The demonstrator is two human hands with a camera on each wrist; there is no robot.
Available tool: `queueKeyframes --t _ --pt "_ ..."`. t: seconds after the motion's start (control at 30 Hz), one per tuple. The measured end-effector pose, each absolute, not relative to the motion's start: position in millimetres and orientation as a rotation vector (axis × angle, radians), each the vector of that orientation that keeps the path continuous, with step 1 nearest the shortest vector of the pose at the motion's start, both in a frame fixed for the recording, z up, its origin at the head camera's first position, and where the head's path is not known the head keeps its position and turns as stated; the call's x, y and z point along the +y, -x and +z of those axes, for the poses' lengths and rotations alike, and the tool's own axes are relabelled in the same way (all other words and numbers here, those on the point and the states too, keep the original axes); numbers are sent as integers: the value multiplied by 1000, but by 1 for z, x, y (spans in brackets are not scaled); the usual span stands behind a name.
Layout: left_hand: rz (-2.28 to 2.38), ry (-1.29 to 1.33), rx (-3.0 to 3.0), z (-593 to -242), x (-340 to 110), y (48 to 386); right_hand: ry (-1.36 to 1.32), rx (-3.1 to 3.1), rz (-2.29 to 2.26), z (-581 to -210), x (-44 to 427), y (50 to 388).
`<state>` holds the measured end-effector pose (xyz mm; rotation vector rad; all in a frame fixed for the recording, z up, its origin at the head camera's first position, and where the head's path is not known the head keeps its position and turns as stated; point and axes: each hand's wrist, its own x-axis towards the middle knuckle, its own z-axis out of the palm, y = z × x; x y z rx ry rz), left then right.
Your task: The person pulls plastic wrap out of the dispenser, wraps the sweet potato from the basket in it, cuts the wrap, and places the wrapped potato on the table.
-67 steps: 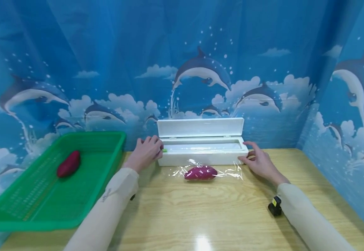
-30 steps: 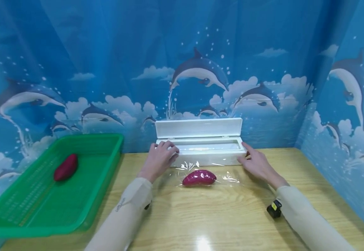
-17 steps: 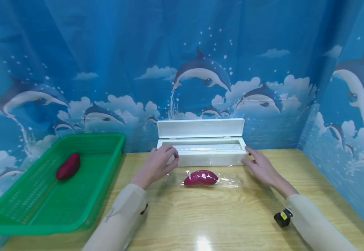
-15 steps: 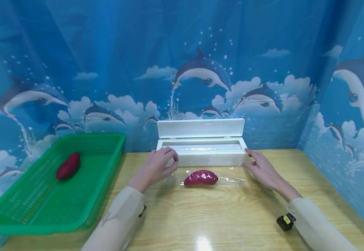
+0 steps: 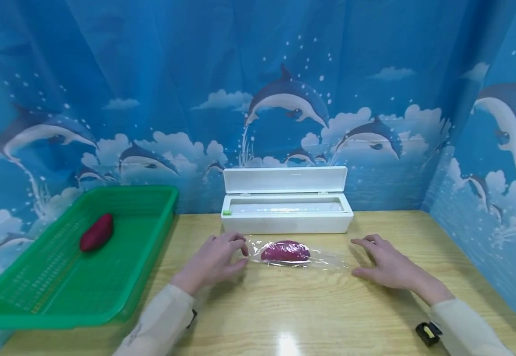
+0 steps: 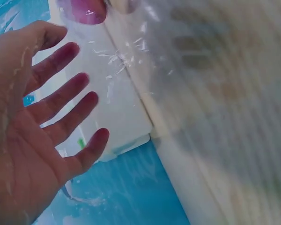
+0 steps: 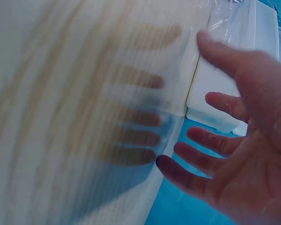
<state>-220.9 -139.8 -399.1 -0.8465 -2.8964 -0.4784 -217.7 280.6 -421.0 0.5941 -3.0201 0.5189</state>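
A purple sweet potato [image 5: 285, 251] lies on the table under clear plastic film [image 5: 329, 260], in front of a white box [image 5: 287, 225] with its lid raised. My left hand [image 5: 211, 262] is at the film's left end, fingers spread and relaxed; in the left wrist view the same hand [image 6: 47, 112] shows separated fingers. At the film's right end is my right hand [image 5: 389, 264], fingers loosely bent and apart; the right wrist view shows this hand [image 7: 234, 140] with spread fingers. Whether either hand touches the film is unclear.
On the left stands a green basket [image 5: 146, 247] holding another purple sweet potato [image 5: 97, 232]. A small green piece [image 5: 226, 212] sits on the box's left end. Behind the table [image 5: 311, 311] hangs a blue dolphin-print curtain [image 5: 195, 74].
Both hands have come away from the box toward the front of the table, the right one also moving rightward. Film now lies more fully over the sweet potato. The box's green piece is uncovered.
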Motion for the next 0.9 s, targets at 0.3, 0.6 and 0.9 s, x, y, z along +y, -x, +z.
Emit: queueKeyframes --t 0.3,0.6,0.9 --pt "-465 780 -2801 -381 -120 228 -530 -2927 782 -413 271 223" --pt "-440 930 -2867 -394 -71 241 -679 -2975 744 -416 244 235" --pt "-595 996 -2948 -411 -67 244 -399 -2830 1203 -397 212 220"
